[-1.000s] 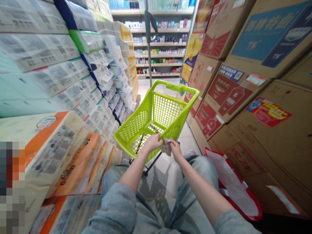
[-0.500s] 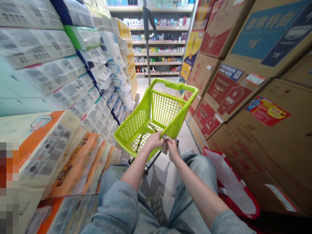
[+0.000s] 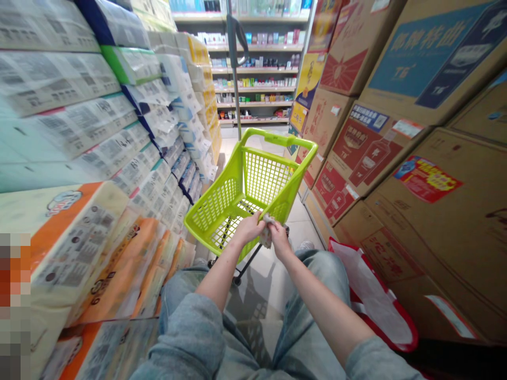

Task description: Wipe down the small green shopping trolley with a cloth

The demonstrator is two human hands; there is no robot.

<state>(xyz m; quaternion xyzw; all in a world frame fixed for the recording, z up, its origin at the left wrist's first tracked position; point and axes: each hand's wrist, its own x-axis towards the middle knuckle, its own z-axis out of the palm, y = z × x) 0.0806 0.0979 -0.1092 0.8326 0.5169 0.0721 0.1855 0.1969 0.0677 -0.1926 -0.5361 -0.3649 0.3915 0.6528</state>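
A lime-green shopping basket cart [image 3: 216,214] stands in front of my knees, its basket tilted toward me. At its near right rim, my left hand [image 3: 249,229] is closed, with its fingertips and thumb against a small crumpled patterned cloth [image 3: 266,237]. My right hand [image 3: 279,240] pinches the same cloth from the other side. Part of the cloth hangs down between the hands, and its upper end lies by the rim. My fingers hide some of the cloth and rim, so I cannot tell whether my left hand also grips the rim.
Stacked tissue packs [image 3: 154,179] line the left side. Cardboard cartons [image 3: 428,232] rise on the right, with a red-and-white bag [image 3: 370,295] before them. A grey pull handle [image 3: 236,47] stands beyond the cart. Stocked shelves [image 3: 257,71] close the far end.
Both hands stay at the rim with the cloth, which has shifted slightly between the fingers. The whole view has moved a little, so the surroundings appear slightly further left.
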